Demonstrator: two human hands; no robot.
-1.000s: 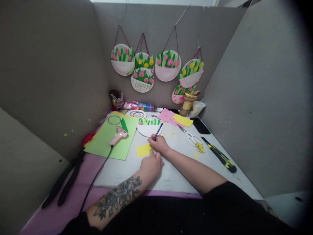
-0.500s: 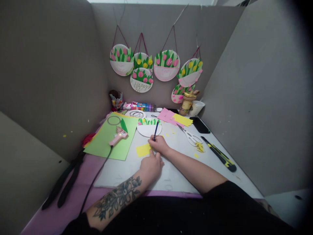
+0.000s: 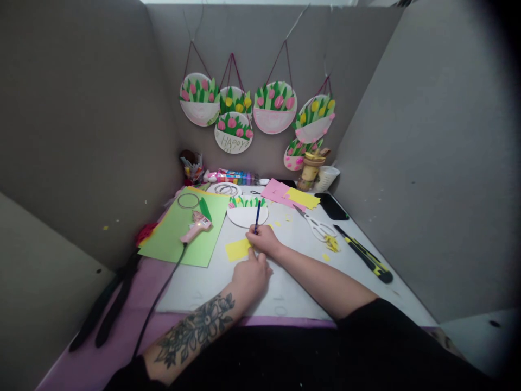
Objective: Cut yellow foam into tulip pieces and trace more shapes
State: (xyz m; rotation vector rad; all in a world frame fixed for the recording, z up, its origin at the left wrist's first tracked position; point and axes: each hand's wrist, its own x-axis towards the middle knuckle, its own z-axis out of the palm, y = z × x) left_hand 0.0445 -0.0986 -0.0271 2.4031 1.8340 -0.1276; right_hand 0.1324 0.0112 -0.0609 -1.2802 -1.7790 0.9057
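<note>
My right hand (image 3: 262, 239) is closed around a dark blue pencil (image 3: 258, 214), which stands nearly upright over a small piece of yellow paper (image 3: 236, 250). The hand covers the pencil's tip and the paper's right end. Just nearer to me, my left hand (image 3: 251, 273) rests with its index finger stretched onto the paper's lower edge and the other fingers loosely bent. Beyond both hands lies a white paper-plate basket (image 3: 247, 216) with green paper leaves and a bit of pink along its top.
To the left, a pink glue gun (image 3: 196, 228) lies on green paper sheets (image 3: 205, 252), its cord running toward me. White scissors (image 3: 317, 227), yellow scraps (image 3: 332, 243), a utility knife (image 3: 366, 255) and a phone (image 3: 332, 206) are on the right. Finished plate baskets (image 3: 275, 119) hang behind.
The pencil's top has tilted very slightly left. Both hands stay in place over the yellow paper, and the whole view has shifted a little.
</note>
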